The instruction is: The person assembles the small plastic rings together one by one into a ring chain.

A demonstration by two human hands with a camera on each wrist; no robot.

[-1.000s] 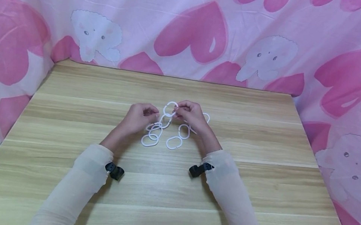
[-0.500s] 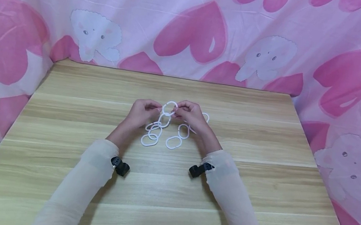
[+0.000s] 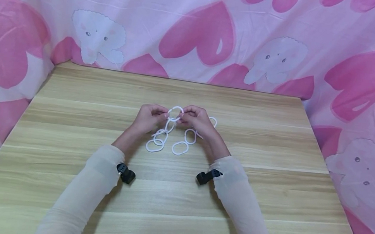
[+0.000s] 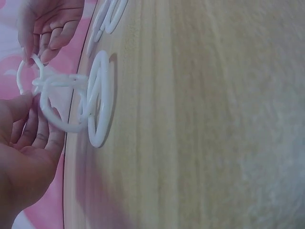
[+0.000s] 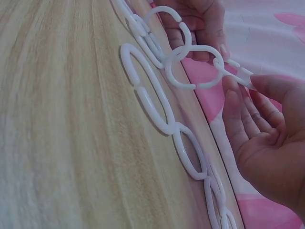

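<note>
Between both hands is a white plastic chain link [image 3: 176, 107], oval with a small gap, raised above the table. My right hand [image 3: 197, 119] pinches its right side between thumb and fingers. On the opposite side, my left hand [image 3: 149, 118] pinches it with thumb and fingertips. Linked white ovals hang from it toward the table, and the lowest link [image 3: 154, 146] lies flat. In the right wrist view, a hanging link [image 5: 195, 87] shows its gap. A second run of joined links [image 5: 155, 114] lies on the table beneath my right hand, partly hidden by it in the head view.
The wood-grain table [image 3: 177, 201] stretches well out to both sides of the hands. A pink curtain [image 3: 144, 14] with hearts hangs behind its back edge and along the sides. Each sleeve carries a small black wrist camera [image 3: 126, 173].
My left hand has moved right and slightly away from me, from beside the chain to the raised link, and now pinches it. The link has shifted slightly; my right hand stays nearly still.
</note>
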